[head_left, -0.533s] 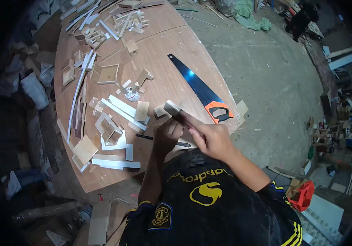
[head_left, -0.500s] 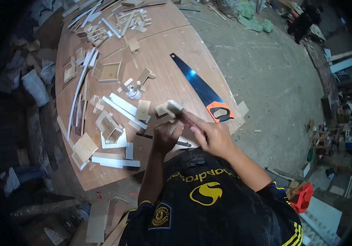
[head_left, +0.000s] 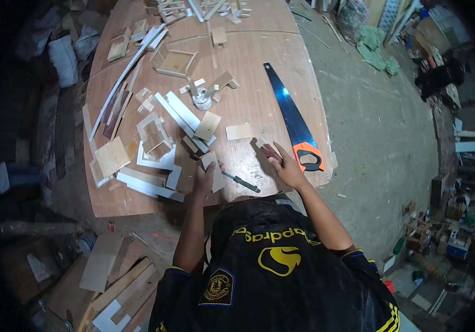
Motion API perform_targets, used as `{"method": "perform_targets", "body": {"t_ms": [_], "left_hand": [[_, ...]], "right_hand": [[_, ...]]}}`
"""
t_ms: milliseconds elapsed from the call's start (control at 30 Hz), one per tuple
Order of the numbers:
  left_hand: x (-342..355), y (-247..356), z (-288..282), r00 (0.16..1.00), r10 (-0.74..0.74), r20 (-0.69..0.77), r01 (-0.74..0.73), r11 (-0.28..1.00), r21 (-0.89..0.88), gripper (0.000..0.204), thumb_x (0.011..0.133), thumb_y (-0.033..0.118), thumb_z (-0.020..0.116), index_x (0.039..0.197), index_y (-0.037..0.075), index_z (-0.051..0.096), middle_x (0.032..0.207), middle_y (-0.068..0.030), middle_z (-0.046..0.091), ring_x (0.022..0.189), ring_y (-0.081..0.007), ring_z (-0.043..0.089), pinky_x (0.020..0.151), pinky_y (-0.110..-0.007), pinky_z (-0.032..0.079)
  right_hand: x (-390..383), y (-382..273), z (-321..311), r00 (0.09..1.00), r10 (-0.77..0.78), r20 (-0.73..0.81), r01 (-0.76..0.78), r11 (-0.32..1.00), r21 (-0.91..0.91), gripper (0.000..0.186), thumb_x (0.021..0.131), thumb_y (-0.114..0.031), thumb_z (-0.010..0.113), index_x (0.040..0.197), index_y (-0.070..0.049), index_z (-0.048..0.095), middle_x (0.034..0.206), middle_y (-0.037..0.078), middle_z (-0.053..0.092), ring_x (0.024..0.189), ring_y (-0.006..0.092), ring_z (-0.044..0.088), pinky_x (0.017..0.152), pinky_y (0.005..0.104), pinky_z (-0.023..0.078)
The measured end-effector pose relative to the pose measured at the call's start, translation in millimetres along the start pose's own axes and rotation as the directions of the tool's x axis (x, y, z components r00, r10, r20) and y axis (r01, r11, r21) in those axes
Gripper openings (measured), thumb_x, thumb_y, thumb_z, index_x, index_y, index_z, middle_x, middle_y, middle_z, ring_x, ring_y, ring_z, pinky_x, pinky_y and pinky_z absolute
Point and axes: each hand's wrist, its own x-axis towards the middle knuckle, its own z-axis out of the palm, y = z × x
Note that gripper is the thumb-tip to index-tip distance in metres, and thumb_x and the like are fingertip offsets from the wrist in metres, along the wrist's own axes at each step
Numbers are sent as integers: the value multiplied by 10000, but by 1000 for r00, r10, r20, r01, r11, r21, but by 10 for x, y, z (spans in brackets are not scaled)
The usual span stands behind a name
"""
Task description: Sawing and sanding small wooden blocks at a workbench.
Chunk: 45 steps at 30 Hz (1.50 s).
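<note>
Change vs 0.5 s ago: hands were together over the near table edge, now well apart. Left hand (head_left: 204,176) is gripping a pale wood strip (head_left: 215,172), low over the table (head_left: 254,160). Right hand (head_left: 288,167) has its fingers closed around a small pale-and-reddish-brown piece (head_left: 270,150); exact type unclear. Pale rectangular board (head_left: 239,131) lies flat beyond, between them, now fully visible. Dark slim tool (head_left: 243,182) also between hands. Containers: small whitish jar (head_left: 201,100), contents can't tell, offcuts around it; shallow wooden tray (head_left: 175,63) farther off, open side up; wooden box (head_left: 153,133) left of left hand.
</note>
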Motion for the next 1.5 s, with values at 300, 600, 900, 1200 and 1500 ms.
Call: {"method": "perform_targets", "body": {"t_ms": [300, 600, 900, 1200, 1500], "left_hand": [[153, -524, 91, 950, -265, -162, 226, 947, -228, 264, 893, 223, 669, 1052, 24, 597, 939, -86, 620, 829, -186, 612, 796, -356, 523], [513, -612, 290, 945, -325, -27, 299, 897, -327, 318, 899, 200, 654, 1161, 85, 515, 1035, -76, 552, 900, -227, 580, 871, -400, 504], [638, -787, 412, 970, -236, -61, 195, 903, -384, 267, 913, 65, 573, 1141, -60, 511, 1063, -157, 579, 939, -293, 639, 890, -392, 560], [739, -944, 710, 897, -207, -391, 25, 905, -424, 117, 917, -22, 523, 1001, -103, 538, 993, -189, 608, 931, -281, 657, 853, -374, 591], [455, -966, 1011, 854, -23, -519, 15, 1000, -18, 97, 876, 82, 586, 965, 51, 563, 741, -63, 614, 597, -211, 631, 518, -299, 515]], "right_hand": [[-53, 586, 386, 978, 112, 176, -150, 964, 219, 579, 939, -283, 546, 1443, -85, 341, 1320, 250, 536, 1238, 336, 528, 1035, 387, 401], [-110, 689, 402, 994, -102, 51, 100, 995, 28, 637, 898, -216, 568, 1463, -75, 309, 1339, 274, 494, 1237, 378, 514, 1028, 398, 403], [-436, 563, 198, 970, -200, -135, 183, 974, -131, 576, 849, -117, 618, 1396, -77, 442, 1277, 222, 531, 1163, 386, 527, 1000, 427, 429], [-852, 1307, -140, 978, 67, -198, -24, 977, 212, 421, 925, -90, 568, 1335, -14, 508, 1222, 177, 611, 1065, 228, 625, 904, 330, 493], [-1010, 1774, -688, 964, 102, -247, -46, 974, 222, 305, 939, -110, 556, 1230, -31, 606, 1151, 157, 649, 1025, 234, 635, 894, 337, 492]]}}
